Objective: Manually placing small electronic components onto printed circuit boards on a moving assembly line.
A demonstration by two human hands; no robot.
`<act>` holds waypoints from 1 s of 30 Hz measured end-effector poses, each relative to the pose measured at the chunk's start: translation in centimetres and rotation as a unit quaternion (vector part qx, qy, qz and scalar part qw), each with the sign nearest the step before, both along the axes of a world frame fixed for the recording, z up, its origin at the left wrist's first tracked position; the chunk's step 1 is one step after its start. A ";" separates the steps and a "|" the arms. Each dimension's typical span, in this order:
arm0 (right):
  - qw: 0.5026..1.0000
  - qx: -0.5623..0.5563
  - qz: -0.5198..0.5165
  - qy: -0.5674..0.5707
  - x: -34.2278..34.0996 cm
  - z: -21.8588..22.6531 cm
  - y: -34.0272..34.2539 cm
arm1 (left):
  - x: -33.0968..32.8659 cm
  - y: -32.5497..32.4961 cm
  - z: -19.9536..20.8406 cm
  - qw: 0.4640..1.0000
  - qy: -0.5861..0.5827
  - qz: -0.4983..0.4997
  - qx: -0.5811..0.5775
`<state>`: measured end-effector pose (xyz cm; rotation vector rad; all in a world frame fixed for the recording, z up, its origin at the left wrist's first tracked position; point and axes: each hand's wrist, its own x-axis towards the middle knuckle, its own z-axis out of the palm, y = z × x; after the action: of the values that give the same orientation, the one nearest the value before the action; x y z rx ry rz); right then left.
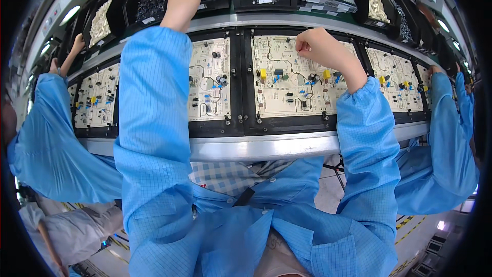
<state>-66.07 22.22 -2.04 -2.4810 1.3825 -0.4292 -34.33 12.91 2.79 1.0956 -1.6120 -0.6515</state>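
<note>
Central circuit board (296,88), long axis left-right

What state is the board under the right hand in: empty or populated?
Partly populated: yellow blocks and dark cylindrical parts stand on the board; some of its surface near the right hand shows bare.

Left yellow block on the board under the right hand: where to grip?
Probably pinch the yellow block by its left and right sides, from above: it looks boxy, stands proud of the flat circuit board, and a gap separates it from the green part to its right.
</note>
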 end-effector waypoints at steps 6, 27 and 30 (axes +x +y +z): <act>0.997 -0.029 -0.055 -0.038 -0.2 5.3 6.7 | 1.4 -0.6 -0.9 0.999 -0.038 0.018 -0.033; 0.956 -0.075 -0.251 0.132 5.6 -1.6 20.6 | 2.9 -9.1 -3.9 0.934 -0.322 0.119 -0.096; 0.952 -0.087 -0.263 0.128 5.6 -1.8 20.6 | 2.5 -7.8 -3.2 0.919 -0.359 0.107 -0.125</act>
<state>-60.50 42.82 -3.88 -2.3327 2.2147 -0.3507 -31.79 5.14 -0.43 1.3764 -2.0688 0.1417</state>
